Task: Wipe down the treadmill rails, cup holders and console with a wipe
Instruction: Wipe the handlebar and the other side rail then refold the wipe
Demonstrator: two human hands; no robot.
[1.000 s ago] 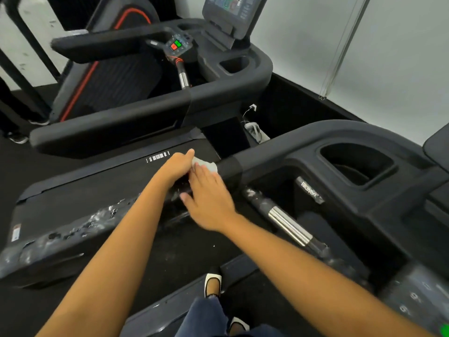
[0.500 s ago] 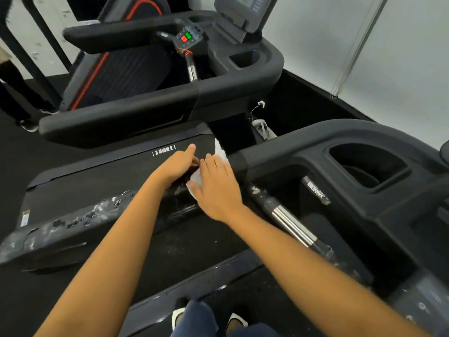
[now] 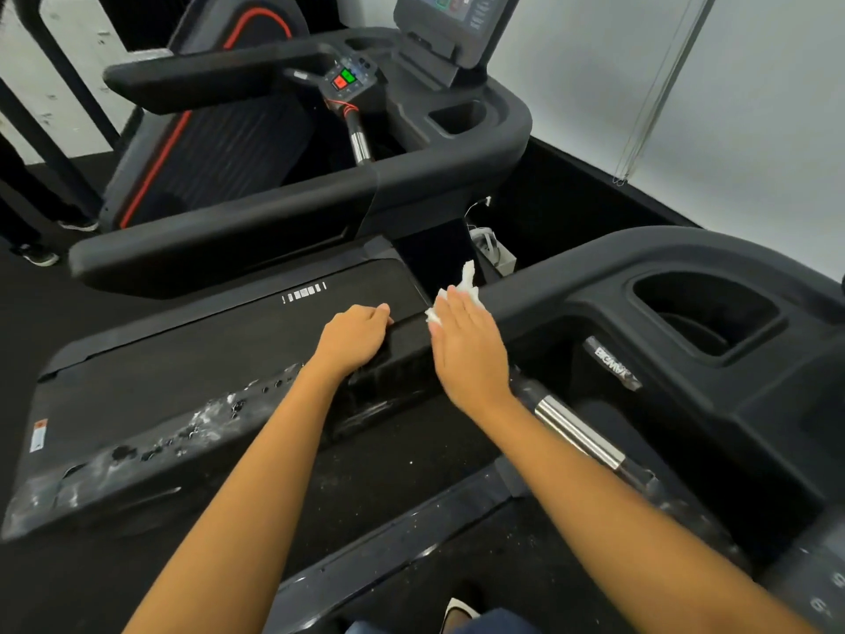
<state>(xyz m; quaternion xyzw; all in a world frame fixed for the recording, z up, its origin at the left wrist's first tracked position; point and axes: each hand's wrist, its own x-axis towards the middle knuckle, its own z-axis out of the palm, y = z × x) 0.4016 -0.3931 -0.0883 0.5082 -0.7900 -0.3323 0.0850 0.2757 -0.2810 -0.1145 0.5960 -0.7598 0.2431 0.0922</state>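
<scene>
Flat right hand [image 3: 468, 354] presses wipe [image 3: 467, 277] onto rail [image 3: 183, 432]; left hand [image 3: 354, 338] curled over rail alongside

The black floor [image 3: 32, 331] carried two treadmills side by side. The nearer treadmill [image 3: 640, 267] stood under the hands, with the left hand [image 3: 354, 334] and right hand [image 3: 471, 354] on its rail [image 3: 137, 455]. The farther treadmill [image 3: 457, 167] stood beyond them. Just past the right hand, low between the machines, sat a small white box [image 3: 496, 257]. A dark shoe [image 3: 39, 257] stood far to the left.
</scene>
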